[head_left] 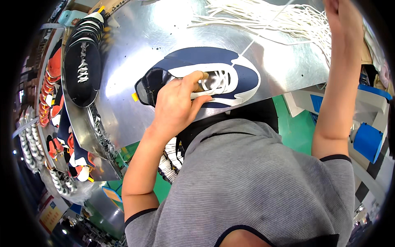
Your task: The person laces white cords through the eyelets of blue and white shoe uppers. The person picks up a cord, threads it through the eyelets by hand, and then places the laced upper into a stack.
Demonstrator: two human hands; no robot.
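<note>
A navy and white shoe upper [193,57] lies flat on the metal table, its toe to the right and its dark collar to the left. My left hand [177,99] is closed on its lacing opening, thumb on the near edge and fingers at the tongue. White lacing crosses the front eyelets. From there one white shoelace [257,38] stretches taut up and right, out of the upper edge. High at the right, my right hand [338,14] is raised with its fingers curled, apparently gripping that lace; its fingertips and the lace's far end are cut off.
A loose bundle of white laces [279,20] lies across the table's far right. At the left, a black tray [82,74] holds a short piece of lace, with stacked dark uppers [88,29] beyond it. Orange uppers [47,94] line a side rack. A blue part [368,142] stands at the right.
</note>
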